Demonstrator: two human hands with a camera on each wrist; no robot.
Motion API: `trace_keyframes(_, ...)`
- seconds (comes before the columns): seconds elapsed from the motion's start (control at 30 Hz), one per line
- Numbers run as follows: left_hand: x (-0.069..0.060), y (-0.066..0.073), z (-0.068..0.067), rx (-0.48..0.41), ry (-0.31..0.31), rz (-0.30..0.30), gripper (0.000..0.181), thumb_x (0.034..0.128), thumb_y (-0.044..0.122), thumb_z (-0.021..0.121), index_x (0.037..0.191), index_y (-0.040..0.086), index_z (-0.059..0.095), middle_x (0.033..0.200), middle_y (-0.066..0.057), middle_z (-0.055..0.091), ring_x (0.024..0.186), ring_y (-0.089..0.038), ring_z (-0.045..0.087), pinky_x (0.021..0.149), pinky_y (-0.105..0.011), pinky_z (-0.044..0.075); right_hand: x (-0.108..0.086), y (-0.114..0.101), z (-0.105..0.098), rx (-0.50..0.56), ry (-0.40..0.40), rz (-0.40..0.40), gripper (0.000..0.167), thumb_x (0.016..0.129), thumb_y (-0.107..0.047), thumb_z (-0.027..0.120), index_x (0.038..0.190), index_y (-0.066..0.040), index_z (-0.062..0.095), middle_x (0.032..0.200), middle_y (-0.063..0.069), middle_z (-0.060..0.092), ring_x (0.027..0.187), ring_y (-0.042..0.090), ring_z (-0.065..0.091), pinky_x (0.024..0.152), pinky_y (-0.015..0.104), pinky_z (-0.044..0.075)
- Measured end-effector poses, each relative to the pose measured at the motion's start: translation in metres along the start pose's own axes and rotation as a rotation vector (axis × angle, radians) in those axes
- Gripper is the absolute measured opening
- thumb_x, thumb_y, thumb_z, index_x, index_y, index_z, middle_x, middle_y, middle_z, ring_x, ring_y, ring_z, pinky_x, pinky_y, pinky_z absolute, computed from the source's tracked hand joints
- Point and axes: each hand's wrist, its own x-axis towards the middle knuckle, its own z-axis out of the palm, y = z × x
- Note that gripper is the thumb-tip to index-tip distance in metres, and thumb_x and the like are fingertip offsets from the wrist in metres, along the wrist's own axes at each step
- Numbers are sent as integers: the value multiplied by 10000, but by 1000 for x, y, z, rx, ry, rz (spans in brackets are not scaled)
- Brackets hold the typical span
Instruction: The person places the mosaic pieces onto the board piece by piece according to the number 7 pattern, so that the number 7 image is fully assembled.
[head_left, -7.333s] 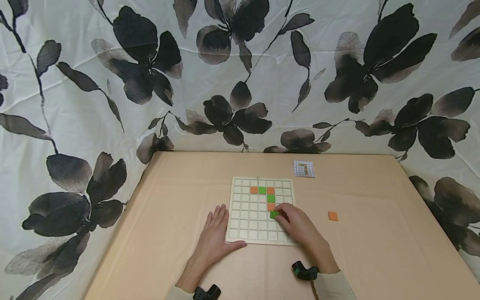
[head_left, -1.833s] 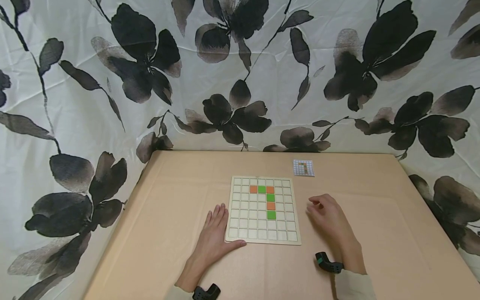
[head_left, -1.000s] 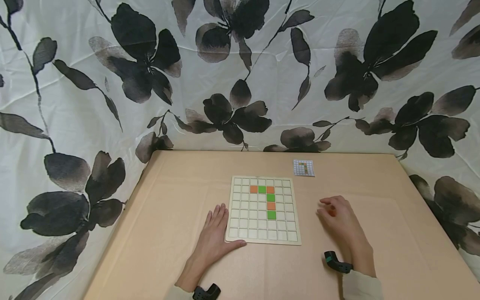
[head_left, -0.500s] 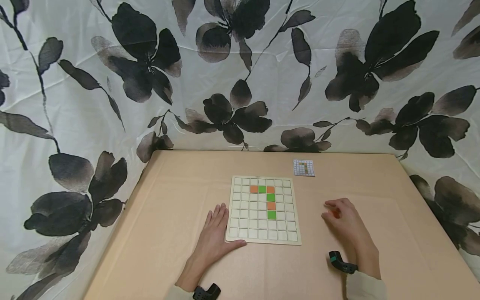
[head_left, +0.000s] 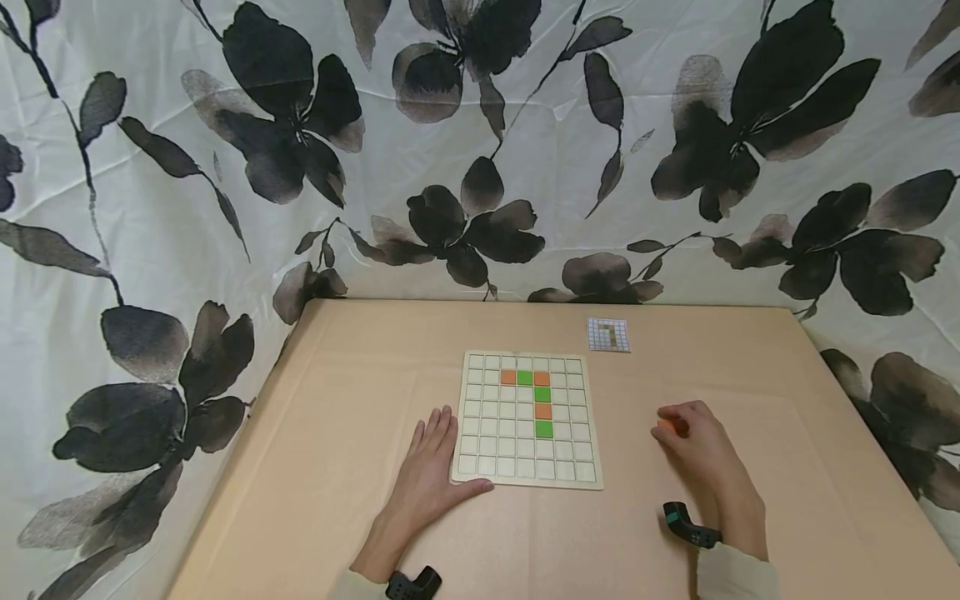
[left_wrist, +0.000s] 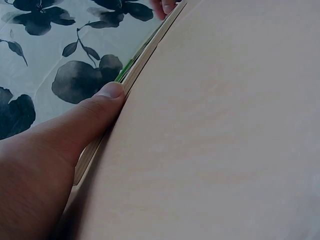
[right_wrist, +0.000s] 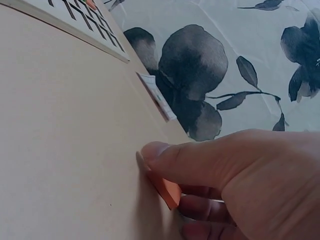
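A white square-grid board [head_left: 495, 454] lies on the table, with several orange and green square tiles forming a hooked line. Its lowest tile, a green one [head_left: 543, 429], sits directly under an orange tile [head_left: 543, 411]. My left hand [head_left: 422, 475] rests with straight fingers along the board's left edge. The left thumb [left_wrist: 107, 95] touches the near edge in the left wrist view. Right of the board, my right hand [head_left: 705, 442] pinches a loose orange tile [right_wrist: 167, 189] between thumb and fingers. That tile is tilted and partly covered by the fingers.
A small printed card [head_left: 609, 335] showing a gridded pattern lies behind the board's far right corner. The wooden table [head_left: 315, 400] ends at a white cloth [head_left: 570, 183] with dark flowers. Each wrist wears a black camera band.
The green tile my right hand held now lies in the line on the board. That hand has moved right and now grips the loose orange tile. My left hand has stayed put.
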Motion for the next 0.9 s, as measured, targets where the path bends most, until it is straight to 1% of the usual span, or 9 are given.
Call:
trace_keyframes(0.13,0,0,-1,-3,4,0,1169,744,785,657,1532,-24,353,1649,-169,266,1560,-306,197,1304,-450,136,-1,1,-2,-1,-3,6,395,921,-193,721,1220,53,648,1175,245,548,985,329,566,828,433,542)
trace_keyframes(0.3,0,1,-1,0,6,2,1166,744,780,662,1530,-26,357,1647,-169,271,1559,-306,202,1304,-447,137,-2,3,-4,3,-7,8,370,912,-190,733,1198,38,670,1156,231,566,970,308,573,808,380,530)
trace_keyframes(0.43,0,1,-1,1,4,2,1168,744,784,658,1531,-24,354,1648,-167,268,1559,-304,199,1304,-445,137,-2,5,-5,6,-17,16,385,903,-225,749,1184,29,680,1136,212,573,964,301,578,802,371,534)
trace_keyframes(0.53,0,1,-1,-2,1,-2,1170,742,783,659,1534,-21,351,1650,-165,265,1561,-301,196,1304,-443,135,-3,6,-6,-5,-19,5,383,895,-220,756,1178,29,686,1125,200,582,960,296,585,784,331,537)
trace_keyframes(0.73,0,1,-1,-4,1,-2,1173,740,785,661,1533,-22,352,1647,-170,268,1560,-303,195,1304,-443,135,-5,6,-8,-12,-16,-16,327,894,-144,742,1169,26,693,1122,181,595,971,286,599,745,211,512)
trace_keyframes(0.9,0,0,-1,-10,3,0,1175,741,790,655,1532,-24,352,1646,-174,269,1560,-306,196,1303,-446,136,-4,7,-8,3,-9,-15,317,884,-143,754,1131,39,676,1088,187,589,927,270,577,699,176,483)
